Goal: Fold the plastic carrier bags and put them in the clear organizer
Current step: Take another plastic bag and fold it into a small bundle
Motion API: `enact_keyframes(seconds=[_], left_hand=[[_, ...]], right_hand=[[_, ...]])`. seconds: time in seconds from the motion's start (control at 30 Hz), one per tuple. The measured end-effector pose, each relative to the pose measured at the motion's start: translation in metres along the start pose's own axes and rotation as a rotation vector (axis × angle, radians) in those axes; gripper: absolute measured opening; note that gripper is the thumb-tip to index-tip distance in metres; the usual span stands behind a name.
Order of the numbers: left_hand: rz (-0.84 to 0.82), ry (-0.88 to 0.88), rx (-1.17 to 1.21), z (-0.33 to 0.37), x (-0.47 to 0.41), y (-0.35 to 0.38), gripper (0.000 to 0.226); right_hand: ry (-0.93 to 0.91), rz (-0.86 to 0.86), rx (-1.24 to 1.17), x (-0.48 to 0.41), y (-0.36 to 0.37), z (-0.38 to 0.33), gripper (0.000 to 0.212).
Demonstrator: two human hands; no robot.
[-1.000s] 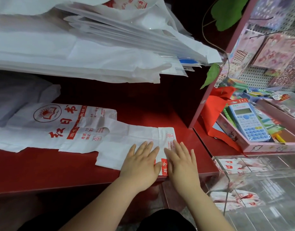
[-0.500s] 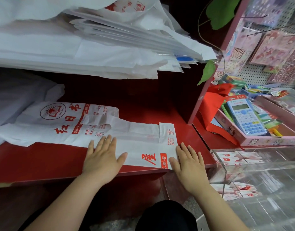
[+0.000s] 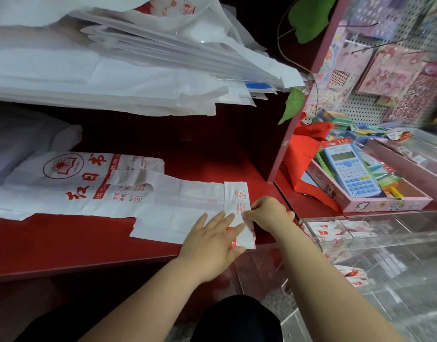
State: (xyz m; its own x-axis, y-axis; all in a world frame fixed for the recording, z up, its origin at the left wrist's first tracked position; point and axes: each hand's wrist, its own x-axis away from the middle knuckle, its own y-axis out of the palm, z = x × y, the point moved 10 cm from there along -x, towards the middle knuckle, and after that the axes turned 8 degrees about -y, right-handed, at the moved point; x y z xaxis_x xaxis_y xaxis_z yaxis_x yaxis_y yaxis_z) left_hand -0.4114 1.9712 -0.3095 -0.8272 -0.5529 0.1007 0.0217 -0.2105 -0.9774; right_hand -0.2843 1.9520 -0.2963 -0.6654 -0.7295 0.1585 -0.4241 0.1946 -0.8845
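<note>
Carrier bag [image 3: 178,213] lies under flat left hand [image 3: 212,240]; right hand [image 3: 270,213] fingers [image 3: 249,216] pinch its folded end.

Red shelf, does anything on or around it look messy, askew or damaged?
Nothing looks spilled or torn. The stack of white bags above the red shelf is ragged, its ends fanned out unevenly. A red cloth lies crumpled against the pink tray. The carrier bag being folded lies flat.

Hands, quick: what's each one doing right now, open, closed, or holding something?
Left hand: open, fingers straight, pressing flat on the carrier bag.
Right hand: closed, pinching that bag's folded end.
</note>
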Motion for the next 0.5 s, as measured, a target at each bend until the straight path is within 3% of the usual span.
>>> enact_keyframes(seconds=[0.27, 0.37, 0.5], left_hand=[[-0.014, 0.062, 0.071, -0.007, -0.006, -0.001, 0.052], [-0.03, 0.096, 0.112, -0.014, -0.008, -0.003, 0.049], [-0.003, 0.116, 0.13, -0.016, -0.009, -0.005, 0.047]], right_hand=[[-0.146, 0.112, -0.183, -0.008, 0.0, -0.008, 0.028], [-0.227, 0.127, -0.271, -0.008, 0.001, -0.013, 0.02], [-0.287, 0.076, -0.377, -0.01, 0.006, -0.023, 0.049]])
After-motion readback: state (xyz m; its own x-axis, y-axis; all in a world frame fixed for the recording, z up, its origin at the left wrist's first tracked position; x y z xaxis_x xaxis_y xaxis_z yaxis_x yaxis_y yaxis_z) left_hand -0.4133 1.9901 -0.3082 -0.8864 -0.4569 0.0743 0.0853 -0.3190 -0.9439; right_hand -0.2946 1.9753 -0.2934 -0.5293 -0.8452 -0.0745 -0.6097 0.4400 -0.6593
